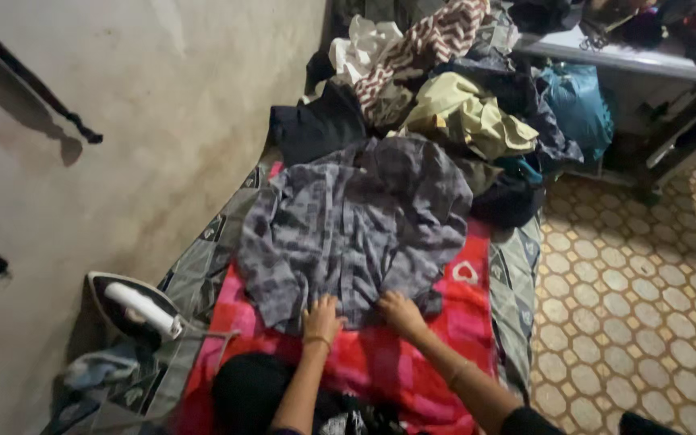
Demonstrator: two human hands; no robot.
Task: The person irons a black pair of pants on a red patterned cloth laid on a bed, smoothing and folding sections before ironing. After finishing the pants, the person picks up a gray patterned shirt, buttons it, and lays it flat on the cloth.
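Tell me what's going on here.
A person kneels at a red and pink blanket spread on the floor. Both hands press on the near edge of a grey checked shirt laid flat on it: left hand, right hand. A white and black iron stands at the left, near the wall, untouched. A heap of crumpled clothes lies beyond the shirt.

Behind the grey shirt (356,225) a clothes heap (445,89) blocks passage; left of it stands the iron (134,310); the red blanket (380,362) in front lies free.
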